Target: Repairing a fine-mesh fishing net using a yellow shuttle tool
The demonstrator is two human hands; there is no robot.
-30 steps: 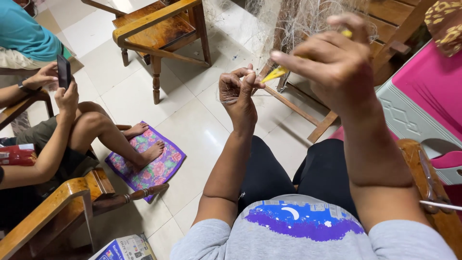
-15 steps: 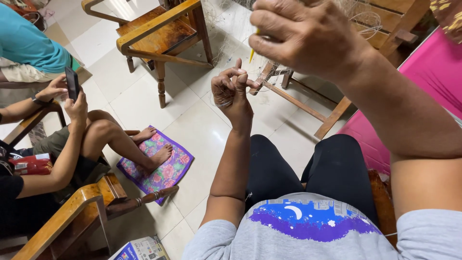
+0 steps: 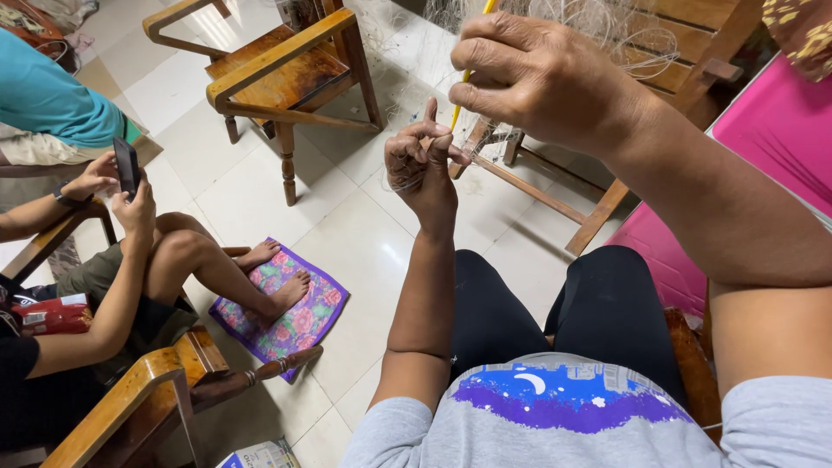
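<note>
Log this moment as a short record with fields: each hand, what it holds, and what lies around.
left hand: raised, fingers pinching fine net threads
right hand: closed around a thin yellow tool
netting: pale mesh, draped over the wooden chair ahead
floor: white tiles, floral mat under a seated person's feet
neighbour: seated at left, holding a phone

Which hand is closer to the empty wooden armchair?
Left. The left hand is just right of the wooden armchair; the right hand, gripping a yellow tool, is farther right.
</note>
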